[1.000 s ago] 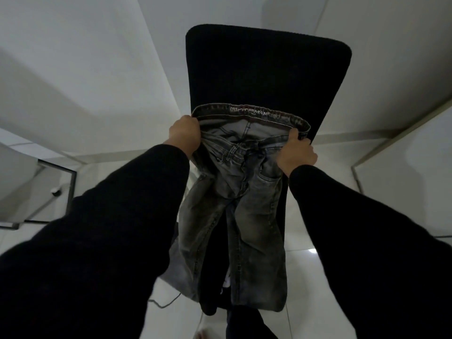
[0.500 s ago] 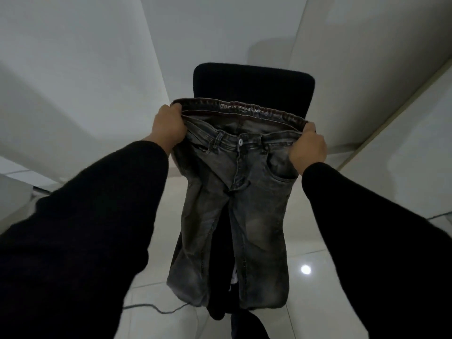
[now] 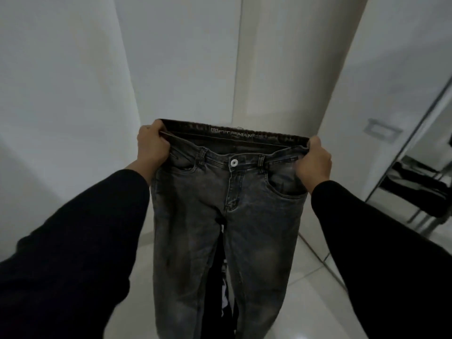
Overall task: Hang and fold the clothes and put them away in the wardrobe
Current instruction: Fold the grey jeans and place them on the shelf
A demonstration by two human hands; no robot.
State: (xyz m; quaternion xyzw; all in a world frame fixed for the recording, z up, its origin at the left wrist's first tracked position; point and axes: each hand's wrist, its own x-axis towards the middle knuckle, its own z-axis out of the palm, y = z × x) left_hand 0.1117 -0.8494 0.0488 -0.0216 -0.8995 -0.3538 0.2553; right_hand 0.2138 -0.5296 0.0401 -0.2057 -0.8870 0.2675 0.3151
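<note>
White walls (image 3: 73, 69) behind, glossy tile floor (image 3: 305, 302) below, mirror (image 3: 428, 167) at right edge. Jeans (image 3: 225, 216) hang centre frame, front facing cam, waistband stretched flat. Left hand (image 3: 151, 145) & right hand (image 3: 315, 162) each w/ closed grip on a waistband end.

The grey jeans (image 3: 226, 216) now hang spread flat and wide, waistband stretched taut between the left hand (image 3: 152, 147) and right hand (image 3: 315, 160), which sit farther apart. The black chair back is out of view; a mirror (image 3: 415, 167) appears at right.
</note>
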